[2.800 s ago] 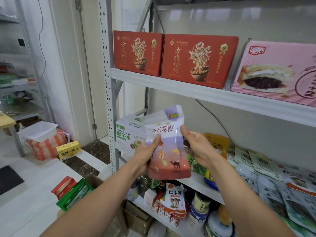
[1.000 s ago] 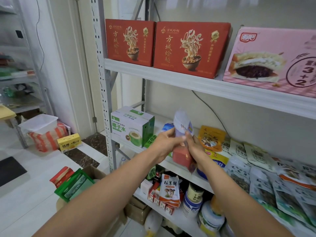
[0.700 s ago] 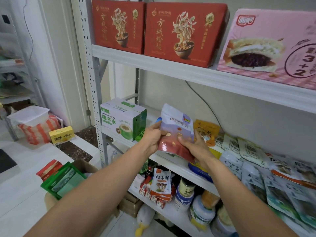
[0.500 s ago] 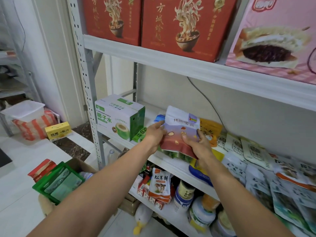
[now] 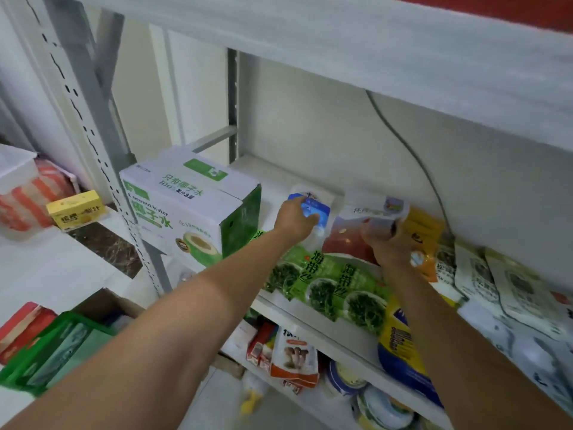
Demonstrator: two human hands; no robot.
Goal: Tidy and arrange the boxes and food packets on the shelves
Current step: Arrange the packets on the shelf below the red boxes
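The red and white snack pouch [image 5: 356, 225] lies tilted on the middle shelf [image 5: 279, 297], on top of green seaweed packets [image 5: 325, 283]. My right hand [image 5: 387, 243] grips the pouch at its right side. My left hand [image 5: 294, 218] has reached past it and holds a blue and white packet [image 5: 313, 209] standing at the back of the shelf. A green and white coconut water box [image 5: 186, 206] stands at the shelf's left end, just left of my left hand.
A yellow packet [image 5: 424, 234] and several white printed packets [image 5: 496, 280] crowd the shelf to the right. The upper shelf edge [image 5: 372, 57] hangs close overhead. Jars and a mushroom packet [image 5: 293, 352] fill the lower shelf. A green basket [image 5: 52, 346] and yellow box [image 5: 76, 209] sit on the floor.
The pouch went from both hands in the air down onto the seaweed packets. My left hand let go of it and moved to the blue and white packet. The camera came closer and lower.
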